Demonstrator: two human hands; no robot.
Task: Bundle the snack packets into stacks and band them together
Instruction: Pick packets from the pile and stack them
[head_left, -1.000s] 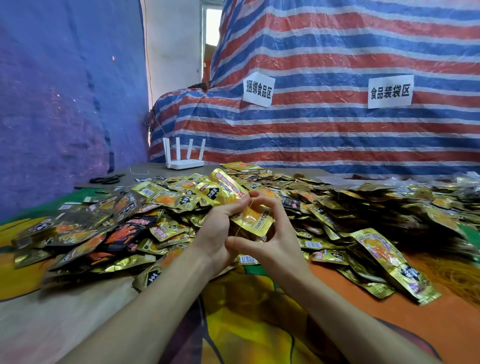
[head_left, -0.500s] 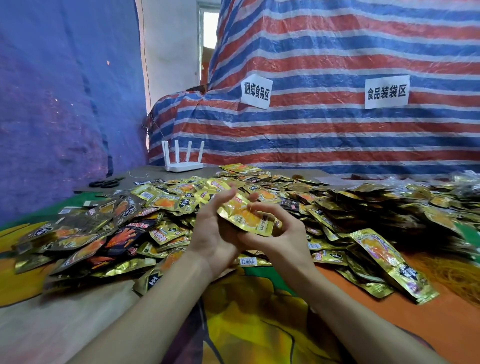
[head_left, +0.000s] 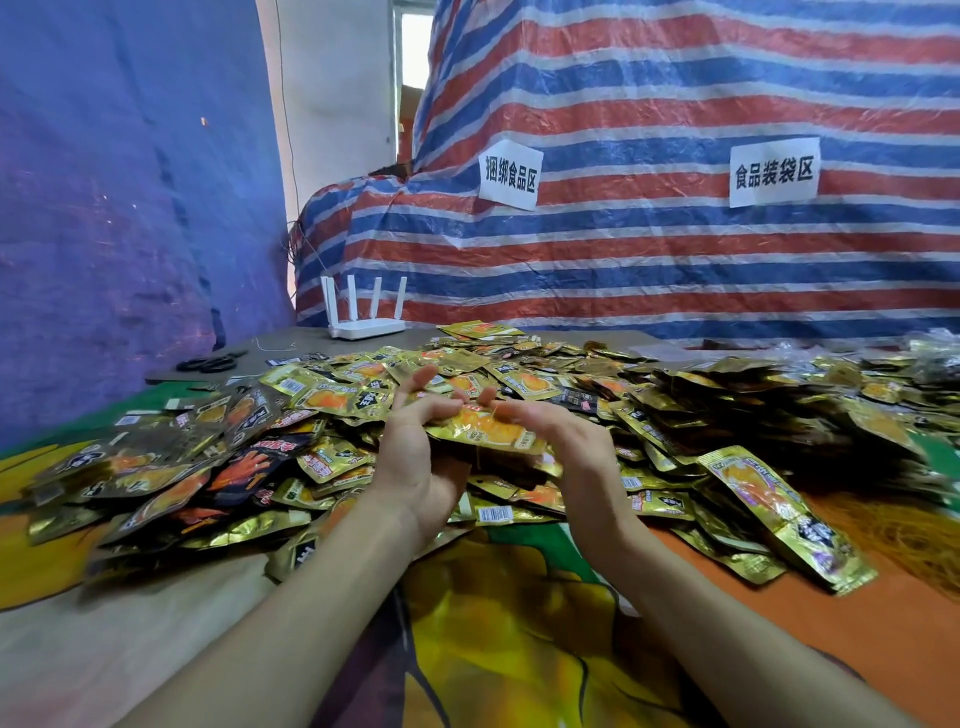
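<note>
Striped tarp (head_left: 675, 78) bears two signs (head_left: 510, 175) (head_left: 774, 171); two hands (head_left: 415, 467) (head_left: 576, 452) hold one stack (head_left: 488, 434).

Glossy, crinkled foil snack packets (head_left: 524, 385) cover a smooth printed cloth (head_left: 519, 654).

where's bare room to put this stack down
Bare cloth lies left of the left arm, in front of the pile. Orange cloth shows right of the right arm, beside the rubber bands. Grey tabletop between scissors and router is free too. The pile crowds the middle.
</note>
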